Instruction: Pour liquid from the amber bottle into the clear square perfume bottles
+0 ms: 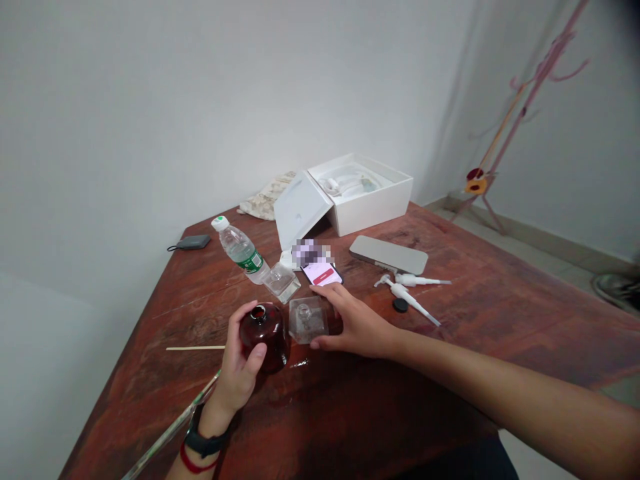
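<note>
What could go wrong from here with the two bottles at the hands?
1. The brown bottle has an uncovered mouth; if the left hand tips it, any contents might spill.
2. The clear bottle sits close beside it, so a bump could knock them together.
3. The phone lies near the right hand; a splash or nudge might reach it.

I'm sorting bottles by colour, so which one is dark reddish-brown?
The rounded bottle held by the left hand; both square bottles and the green-labelled one are clear.
</note>
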`<state>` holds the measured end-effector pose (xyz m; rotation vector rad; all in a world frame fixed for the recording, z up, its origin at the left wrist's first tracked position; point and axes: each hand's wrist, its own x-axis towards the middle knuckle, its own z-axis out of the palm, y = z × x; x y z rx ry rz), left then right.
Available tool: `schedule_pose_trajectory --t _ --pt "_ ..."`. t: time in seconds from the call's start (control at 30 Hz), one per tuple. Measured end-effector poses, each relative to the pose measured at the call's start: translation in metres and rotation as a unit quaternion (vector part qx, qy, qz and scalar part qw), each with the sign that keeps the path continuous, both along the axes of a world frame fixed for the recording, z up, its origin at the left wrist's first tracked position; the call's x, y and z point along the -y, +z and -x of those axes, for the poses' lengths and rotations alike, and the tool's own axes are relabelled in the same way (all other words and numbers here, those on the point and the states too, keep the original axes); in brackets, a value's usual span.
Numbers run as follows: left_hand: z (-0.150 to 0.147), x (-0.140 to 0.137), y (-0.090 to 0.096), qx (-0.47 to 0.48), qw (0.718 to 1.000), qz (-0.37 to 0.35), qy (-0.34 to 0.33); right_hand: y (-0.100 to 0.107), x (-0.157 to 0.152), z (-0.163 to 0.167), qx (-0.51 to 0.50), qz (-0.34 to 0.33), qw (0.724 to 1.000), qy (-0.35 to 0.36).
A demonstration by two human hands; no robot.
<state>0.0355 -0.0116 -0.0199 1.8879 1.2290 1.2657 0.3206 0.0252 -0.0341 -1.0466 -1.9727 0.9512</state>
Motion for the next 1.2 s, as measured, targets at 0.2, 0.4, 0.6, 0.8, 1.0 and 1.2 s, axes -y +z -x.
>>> schedule_pose_trajectory --t 0.2,0.4,0.6,0.8,1.0,1.2 --pt "0.0011 -0.0009 -0.0023 0.008 1.0 -0.003 0.009 0.0014 -0.0004 -0.0025 -0.059 -0.042 0.997 -0.039" --pt "0.0035 -0.0002 -0.0038 0.001 1.0 -0.003 -0.006 0.0036 -0.0028 -0.0025 -0.072 -0.082 0.992 -0.069" --pt "0.0032 -0.0008 -0.0055 0.004 1.0 0.006 -0.006 0.0046 -0.001 -0.0002 -0.079 -0.081 0.991 -0.067" --pt "-0.0006 -0.0003 -0.0008 -0.001 1.0 -0.002 -0.004 0.0038 -0.0008 0.0 -0.084 -0.09 0.99 -0.065" --pt "0.0002 -0.0007 -0.0012 -0.018 1.0 -0.024 0.001 0.001 -0.0027 -0.0001 -0.117 -0.113 0.986 -0.035" --pt "0.0006 -0.0015 -0.0016 -0.024 0.999 -0.026 -0.002 0.0039 -0.0008 -0.0003 -0.119 -0.122 0.985 0.009"
